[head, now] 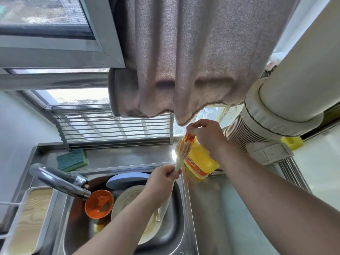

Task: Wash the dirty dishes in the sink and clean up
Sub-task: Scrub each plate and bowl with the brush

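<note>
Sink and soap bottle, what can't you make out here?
- Head view: white plate partly hidden by left forearm.
- Soap bottle label too blurred to read; its cap is covered by right hand.
- Tray cut off by left edge.
- Brown sink water hides what is under it.

The rectangular brushed stainless-steel sink [181, 214] has a dull sheen, beside a glossy chrome curved tap [58, 180]. A glossy yellow plastic detergent bottle [199, 162] stands under a fuzzy, matt grey-brown hanging cloth [184, 61]. The green rectangular sponge [71, 160] looks rough and matt.

Dish brush [182, 151] upright, bristles under yellow soap bottle [199, 161]; dirty dishes [128, 199] in sink [181, 208].
</note>
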### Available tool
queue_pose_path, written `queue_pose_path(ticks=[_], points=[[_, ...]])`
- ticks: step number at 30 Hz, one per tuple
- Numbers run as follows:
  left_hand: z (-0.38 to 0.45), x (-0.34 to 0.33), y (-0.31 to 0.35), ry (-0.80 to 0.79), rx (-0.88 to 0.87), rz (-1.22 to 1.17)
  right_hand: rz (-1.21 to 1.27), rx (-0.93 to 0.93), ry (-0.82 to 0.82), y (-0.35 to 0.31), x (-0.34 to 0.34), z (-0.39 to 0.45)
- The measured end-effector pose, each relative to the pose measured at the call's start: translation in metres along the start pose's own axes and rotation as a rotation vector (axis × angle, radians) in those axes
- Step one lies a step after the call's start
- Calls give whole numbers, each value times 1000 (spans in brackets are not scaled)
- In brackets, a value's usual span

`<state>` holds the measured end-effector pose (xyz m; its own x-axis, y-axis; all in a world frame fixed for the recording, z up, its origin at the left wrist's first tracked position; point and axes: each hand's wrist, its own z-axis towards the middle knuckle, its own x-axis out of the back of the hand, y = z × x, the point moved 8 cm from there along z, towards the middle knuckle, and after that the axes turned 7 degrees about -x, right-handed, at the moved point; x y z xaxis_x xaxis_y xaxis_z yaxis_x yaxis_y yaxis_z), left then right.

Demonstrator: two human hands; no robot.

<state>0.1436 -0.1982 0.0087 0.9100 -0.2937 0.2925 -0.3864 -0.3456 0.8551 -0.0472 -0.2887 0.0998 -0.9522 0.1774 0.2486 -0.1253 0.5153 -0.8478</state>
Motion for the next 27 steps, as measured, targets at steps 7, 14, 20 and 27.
queue_pose_path(ticks=[7, 14, 20, 27], points=[[-3, -3, -3, 3, 5, -63, -67, 39, 44, -1, 0, -1], [-7, -3, -9, 19, 39, -73, -209, 47, 94, 7, 3, 1], [-9, -5, -8, 23, 31, -68, -338, 65, 124, 3, 7, 2], [-21, 2, -7, 30, 36, -139, -321, 255, 221, -31, 28, -48]])
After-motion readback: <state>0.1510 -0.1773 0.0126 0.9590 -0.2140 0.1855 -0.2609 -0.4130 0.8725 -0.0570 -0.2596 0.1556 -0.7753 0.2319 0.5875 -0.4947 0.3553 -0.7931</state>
